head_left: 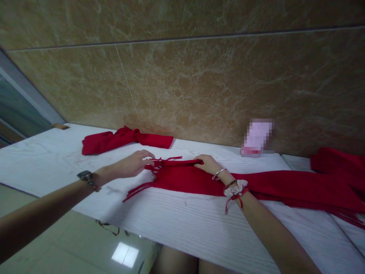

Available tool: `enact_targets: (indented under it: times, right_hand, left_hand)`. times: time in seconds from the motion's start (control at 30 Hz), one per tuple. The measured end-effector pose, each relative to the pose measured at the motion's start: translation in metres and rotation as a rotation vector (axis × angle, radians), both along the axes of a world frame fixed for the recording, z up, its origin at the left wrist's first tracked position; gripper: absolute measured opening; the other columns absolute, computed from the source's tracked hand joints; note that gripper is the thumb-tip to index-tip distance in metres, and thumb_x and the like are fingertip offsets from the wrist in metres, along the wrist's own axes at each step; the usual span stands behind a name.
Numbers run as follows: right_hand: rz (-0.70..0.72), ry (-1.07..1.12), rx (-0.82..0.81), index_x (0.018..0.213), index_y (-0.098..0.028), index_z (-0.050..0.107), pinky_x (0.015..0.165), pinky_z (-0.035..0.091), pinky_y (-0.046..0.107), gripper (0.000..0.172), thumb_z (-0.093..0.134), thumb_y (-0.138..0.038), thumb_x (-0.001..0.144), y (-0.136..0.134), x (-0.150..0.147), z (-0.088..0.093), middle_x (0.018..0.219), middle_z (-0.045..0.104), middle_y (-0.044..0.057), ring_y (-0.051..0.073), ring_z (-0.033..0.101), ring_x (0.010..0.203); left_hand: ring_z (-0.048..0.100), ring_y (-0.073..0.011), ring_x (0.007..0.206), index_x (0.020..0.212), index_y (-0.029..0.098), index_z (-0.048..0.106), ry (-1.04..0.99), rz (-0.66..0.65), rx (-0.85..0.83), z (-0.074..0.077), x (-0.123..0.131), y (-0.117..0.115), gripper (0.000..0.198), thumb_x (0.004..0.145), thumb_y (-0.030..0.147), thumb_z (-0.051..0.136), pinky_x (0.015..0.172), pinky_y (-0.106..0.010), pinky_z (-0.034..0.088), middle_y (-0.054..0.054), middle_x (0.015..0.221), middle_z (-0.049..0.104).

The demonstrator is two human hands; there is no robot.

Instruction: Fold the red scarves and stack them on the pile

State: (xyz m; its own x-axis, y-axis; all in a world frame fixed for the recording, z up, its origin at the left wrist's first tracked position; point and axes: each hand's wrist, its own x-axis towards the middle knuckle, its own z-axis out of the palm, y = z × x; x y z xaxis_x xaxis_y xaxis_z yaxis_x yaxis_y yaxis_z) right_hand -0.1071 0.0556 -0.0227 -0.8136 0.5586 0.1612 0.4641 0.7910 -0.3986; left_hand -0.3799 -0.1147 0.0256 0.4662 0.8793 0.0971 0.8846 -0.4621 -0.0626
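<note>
The left hand [134, 164] lies palm down on the white wood-grain worktop [182, 224], its fingertips pinching the fringed end of a long red knitted scarf [265, 186], where loose tassel strands fan out toward the near edge. The right hand [207, 163] rests flat on the far edge of the same scarf just beside that end, fingers pressed down on the cloth rather than closed round it; a silver bangle [219, 174], a pale scrunchie [236, 188] and a red cord sit on that wrist, and a dark watch [85, 176] on the left. The two hands are a little apart, both on the scarf's left end. The scarf stretches rightward across the worktop, flat and narrow, to a heap of more red fabric at the right margin. By the look of it, the step in hand is squaring up and smoothing the fringed end before a fold; a next move would need the tassels straightened and both edges aligned so the cloth stays flat. Farther off, a second red scarf, bunched and knotted [125, 140], lies near the brown marbled tile wall [199, 83], well apart from the hands, and a blurred pink object [256, 137] leans against that wall.
</note>
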Motion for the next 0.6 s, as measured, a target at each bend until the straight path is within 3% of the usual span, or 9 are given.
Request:
enact_targets:
  times: [0.1, 0.17, 0.23, 0.33, 0.43, 0.5, 0.6]
  right_hand:
    - [-0.01, -0.004, 0.019, 0.093, -0.015, 0.067, 0.078, 0.045, 0.029, 0.021, 0.059, -0.014, 0.074, -0.003, 0.0, -0.003, 0.09, 0.068, 0.008, 0.018, 0.061, 0.084]
    - [0.003, 0.004, 0.03, 0.092, -0.015, 0.067, 0.078, 0.045, 0.03, 0.021, 0.059, -0.012, 0.074, -0.004, 0.0, -0.005, 0.089, 0.067, 0.008, 0.018, 0.06, 0.084]
    - [0.037, 0.011, 0.046, 0.091, -0.014, 0.067, 0.079, 0.045, 0.03, 0.02, 0.058, -0.009, 0.073, -0.005, 0.001, -0.006, 0.089, 0.066, 0.008, 0.018, 0.059, 0.085]
    - [0.063, 0.008, 0.063, 0.091, -0.014, 0.067, 0.081, 0.045, 0.03, 0.022, 0.056, -0.007, 0.074, -0.008, 0.001, -0.007, 0.089, 0.065, 0.008, 0.017, 0.058, 0.087]
    - [0.054, -0.014, 0.077, 0.092, -0.012, 0.067, 0.082, 0.045, 0.03, 0.023, 0.055, -0.005, 0.074, -0.01, 0.0, -0.005, 0.089, 0.064, 0.009, 0.017, 0.058, 0.087]
    - [0.063, -0.028, 0.085, 0.092, -0.011, 0.067, 0.083, 0.045, 0.031, 0.023, 0.054, -0.004, 0.074, -0.013, 0.0, -0.004, 0.089, 0.065, 0.01, 0.018, 0.059, 0.088]
    - [0.097, -0.013, 0.086, 0.095, -0.011, 0.066, 0.086, 0.045, 0.032, 0.026, 0.051, -0.003, 0.075, -0.019, -0.001, -0.001, 0.093, 0.066, 0.011, 0.019, 0.059, 0.091]
  left_hand:
    - [0.046, -0.0198, 0.108, 0.115, 0.021, 0.053, -0.064, -0.119, -0.133, -0.01, 0.038, -0.001, 0.041, 0.078, 0.008, 0.043, 0.095, -0.034, 0.034, -0.005, 0.115, 0.056]
    - [0.049, -0.0206, 0.103, 0.111, 0.021, 0.055, -0.06, -0.129, -0.183, -0.016, 0.047, -0.001, 0.042, 0.072, 0.007, 0.047, 0.094, -0.036, 0.035, -0.005, 0.108, 0.06]
    - [0.053, -0.0208, 0.095, 0.098, 0.021, 0.061, -0.034, -0.121, -0.195, -0.019, 0.037, -0.004, 0.037, 0.067, 0.005, 0.048, 0.092, -0.036, 0.036, -0.004, 0.097, 0.063]
    - [0.054, -0.0204, 0.09, 0.082, 0.021, 0.064, 0.026, -0.103, -0.193, -0.016, -0.002, -0.013, 0.032, 0.063, 0.002, 0.046, 0.09, -0.036, 0.037, -0.004, 0.09, 0.064]
    - [0.052, -0.0199, 0.094, 0.075, 0.019, 0.065, 0.064, 0.022, -0.142, -0.005, -0.037, -0.023, 0.037, 0.063, -0.003, 0.039, 0.087, -0.035, 0.038, -0.004, 0.094, 0.063]
    - [0.052, -0.0189, 0.096, 0.076, 0.018, 0.066, 0.062, 0.111, -0.092, 0.0, -0.044, -0.024, 0.041, 0.065, -0.005, 0.034, 0.086, -0.034, 0.04, -0.005, 0.098, 0.062]
    - [0.052, -0.0176, 0.096, 0.087, 0.018, 0.065, 0.026, 0.139, -0.015, 0.0, -0.026, -0.013, 0.038, 0.073, -0.001, 0.035, 0.087, -0.031, 0.042, -0.006, 0.104, 0.06]
